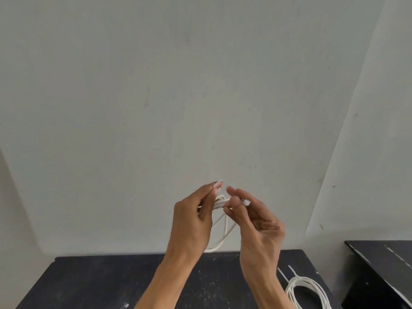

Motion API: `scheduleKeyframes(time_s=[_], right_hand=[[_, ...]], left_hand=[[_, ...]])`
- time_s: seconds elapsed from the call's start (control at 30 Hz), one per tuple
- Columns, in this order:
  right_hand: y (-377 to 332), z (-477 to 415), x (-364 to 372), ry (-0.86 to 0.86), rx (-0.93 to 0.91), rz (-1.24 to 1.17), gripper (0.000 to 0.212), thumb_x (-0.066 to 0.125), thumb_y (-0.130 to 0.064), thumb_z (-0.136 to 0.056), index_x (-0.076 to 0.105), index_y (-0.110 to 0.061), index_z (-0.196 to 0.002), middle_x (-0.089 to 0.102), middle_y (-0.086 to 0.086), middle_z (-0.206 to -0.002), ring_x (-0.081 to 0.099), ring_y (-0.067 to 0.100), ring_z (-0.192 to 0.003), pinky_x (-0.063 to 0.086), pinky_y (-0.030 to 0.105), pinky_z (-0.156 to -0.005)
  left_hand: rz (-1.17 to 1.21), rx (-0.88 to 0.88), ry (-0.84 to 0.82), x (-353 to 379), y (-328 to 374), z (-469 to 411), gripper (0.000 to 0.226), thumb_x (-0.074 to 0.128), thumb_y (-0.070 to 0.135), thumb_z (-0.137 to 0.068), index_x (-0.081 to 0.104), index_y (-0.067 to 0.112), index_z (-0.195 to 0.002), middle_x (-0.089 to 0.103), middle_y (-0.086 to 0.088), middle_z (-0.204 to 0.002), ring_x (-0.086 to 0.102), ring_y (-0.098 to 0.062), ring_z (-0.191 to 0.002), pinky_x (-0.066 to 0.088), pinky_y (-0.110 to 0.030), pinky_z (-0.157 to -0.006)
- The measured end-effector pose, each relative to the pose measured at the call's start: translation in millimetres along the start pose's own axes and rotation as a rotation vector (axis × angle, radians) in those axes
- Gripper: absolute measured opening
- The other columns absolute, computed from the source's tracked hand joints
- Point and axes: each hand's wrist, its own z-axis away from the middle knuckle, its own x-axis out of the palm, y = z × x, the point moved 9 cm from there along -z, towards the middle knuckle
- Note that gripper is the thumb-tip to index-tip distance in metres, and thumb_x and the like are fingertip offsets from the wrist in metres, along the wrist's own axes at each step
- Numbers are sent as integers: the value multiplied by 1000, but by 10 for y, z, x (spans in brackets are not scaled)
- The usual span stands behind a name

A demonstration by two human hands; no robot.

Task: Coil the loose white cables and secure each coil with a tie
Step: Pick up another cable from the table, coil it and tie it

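Coil (223, 233) hangs between our hands, long axis 12-to-6 | left hand (191, 219) fingers pinch tie (246, 202) tail, right hand (256, 224) fingers pinch its head | second coil (308, 288) on bench (107, 284), 5 o'clock

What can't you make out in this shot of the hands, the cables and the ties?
Head view: whether the tie is closed round the held coil; fingers of the left hand and right hand cover that spot.
Head view: the second coil on the table is cut off by the bottom edge.
Head view: white strips on the side surface are too small to identify.
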Motion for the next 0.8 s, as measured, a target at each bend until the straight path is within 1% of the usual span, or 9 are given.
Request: scheduleKeyframes(time_s=[0.03,0.1,0.2,0.27,0.33,0.4,0.53,0.67,0.8], right_hand=[[-11,-23,-11,26,-3,23,22,81,-32,-84,85,-21,-102,83,7,-107,80,20,-88,63,24,-75],[-39,-64,-26,54,-14,115,18,78,-36,-85,86,-24,-97,81,-3,-114,76,10,-79,60,18,-70],[-86,-108,18,-3,-27,239,15,70,-35,-92,85,-37,-95,81,-10,-109,71,2,-88,55,12,-77],[-112,-117,59,-44,-34,322,24,65,-36,-96,81,-33,-114,79,-2,-98,71,2,-88,53,10,-81],[-136,-114,97,-82,-43,376,41,61,-37,-99,73,-15,-131,73,-1,-109,67,-2,-81,51,8,-80],[-184,-125,124,-109,-49,344,47,60,-34,-99,71,1,-130,67,-9,-121,65,-11,-83,49,6,-81],[-226,-131,144,-109,27,-13,64,73,-32,-91,54,-17,-150,81,4,-90,72,6,-82,54,15,-83],[-129,-121,106,-29,139,-262,30,85,-32,-74,81,-17,-99,81,7,-88,70,9,-72,54,16,-66],[-182,-165,64,12,111,-222,37,100,-33,-52,86,-17,-82,82,3,-82,78,11,-79,59,18,-74]], left_hand=[[-14,26,-2,3,27,-3,29,52,34,-102,71,25,-123,74,12,-85,65,1,-66,47,-5,-58],[-45,62,-7,4,67,-9,30,52,33,-102,69,24,-126,75,15,-100,68,8,-81,51,-7,-74],[-88,94,-7,4,116,17,31,51,32,-104,65,27,-131,76,15,-102,68,9,-97,52,-10,-84],[-108,110,-11,14,137,38,31,49,31,-104,64,27,-131,78,11,-95,70,6,-94,55,-16,-81],[-123,127,-13,19,160,40,30,49,30,-105,65,25,-130,79,7,-91,73,2,-88,57,-21,-77],[-134,157,5,2,209,29,30,49,29,-104,66,24,-129,78,5,-86,70,4,-70,52,-14,-65],[-146,220,48,-66,355,7,30,49,28,-104,66,23,-129,74,1,-70,54,-8,-44,40,-12,-45],[-142,267,76,-101,458,-34,31,48,29,-105,66,21,-128,65,11,-61,51,-3,-44,32,-6,-45],[-75,236,59,-101,410,-28,30,50,27,-105,67,20,-129,74,8,-74,51,7,-45,34,0,-50]])
